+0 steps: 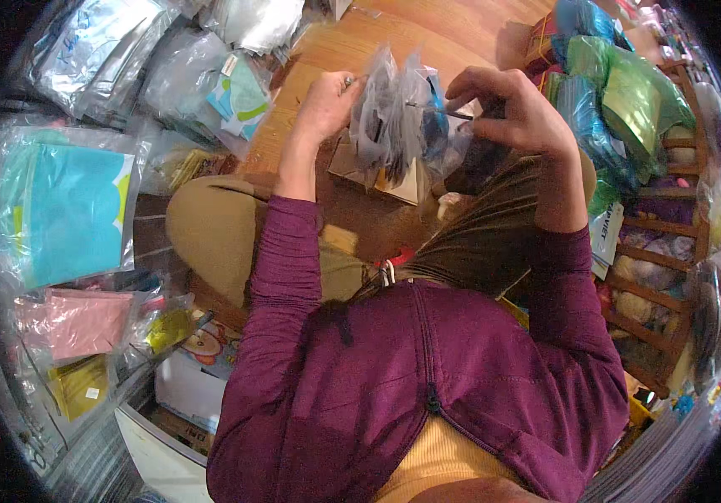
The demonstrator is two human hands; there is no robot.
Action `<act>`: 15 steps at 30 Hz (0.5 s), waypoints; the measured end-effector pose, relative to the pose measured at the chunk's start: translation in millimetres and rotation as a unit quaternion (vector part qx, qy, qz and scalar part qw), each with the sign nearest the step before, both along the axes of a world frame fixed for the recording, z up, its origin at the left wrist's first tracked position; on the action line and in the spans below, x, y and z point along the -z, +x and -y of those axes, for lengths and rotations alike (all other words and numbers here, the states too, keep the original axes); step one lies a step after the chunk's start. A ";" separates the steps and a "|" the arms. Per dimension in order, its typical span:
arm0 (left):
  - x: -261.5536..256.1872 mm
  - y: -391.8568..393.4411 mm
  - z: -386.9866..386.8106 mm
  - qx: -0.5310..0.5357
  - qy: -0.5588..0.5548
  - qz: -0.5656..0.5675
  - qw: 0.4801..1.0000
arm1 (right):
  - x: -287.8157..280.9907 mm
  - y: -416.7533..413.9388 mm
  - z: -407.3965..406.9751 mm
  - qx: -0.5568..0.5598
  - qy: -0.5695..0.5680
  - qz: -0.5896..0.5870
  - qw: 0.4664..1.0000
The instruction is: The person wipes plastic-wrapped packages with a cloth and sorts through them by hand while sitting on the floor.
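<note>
Above my lap, several clear plastic bags [376, 119] hang side by side on a thin dark metal rod [420, 105]. My left hand [332, 100] is closed at the left end of the row, with a small metal tip showing between thumb and finger. My right hand [514, 116] has its thumb and fingers curled around the right end, near a dark rod piece; whether it grips the rod is hard to tell. One of the bags holds something blue and black [437, 116]. A cream card or paper [403, 183] shows below the bags.
On the left lie a bag with turquoise sheets [77, 207], pink packets [86, 320] and an open white box [159, 453]. Green and blue bagged packs [631, 94] are heaped at right, beside a slatted wooden rack [656, 258] of yarn-like balls. Wooden floor [348, 38] shows ahead.
</note>
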State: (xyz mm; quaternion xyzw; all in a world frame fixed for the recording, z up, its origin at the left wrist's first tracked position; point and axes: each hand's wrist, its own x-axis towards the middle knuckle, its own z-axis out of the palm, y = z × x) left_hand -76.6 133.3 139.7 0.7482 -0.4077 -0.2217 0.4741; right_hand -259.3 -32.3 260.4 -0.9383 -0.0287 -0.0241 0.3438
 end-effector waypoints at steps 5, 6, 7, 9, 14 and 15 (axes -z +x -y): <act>-10.4 -8.1 0.4 -0.003 0.019 0.009 1.000 | -6.7 -1.1 -1.0 0.027 0.044 -0.086 0.995; -14.2 -10.2 0.9 -0.001 0.032 0.026 0.999 | -3.0 -1.2 1.1 0.028 0.044 -0.086 0.995; -17.7 -12.0 1.0 0.000 0.032 0.027 0.999 | 4.3 -0.8 5.2 0.000 0.087 -0.075 0.993; -22.4 -13.7 -0.6 0.003 0.037 0.022 0.999 | 8.1 -0.4 8.6 -0.030 0.132 -0.063 0.989; 2.5 -9.5 4.0 0.037 -0.040 -0.030 0.998 | 9.1 2.7 13.0 -0.060 0.181 -0.080 0.978; 1.8 -11.0 5.7 0.044 -0.049 -0.027 0.997 | 12.6 4.6 15.5 -0.058 0.181 -0.080 0.979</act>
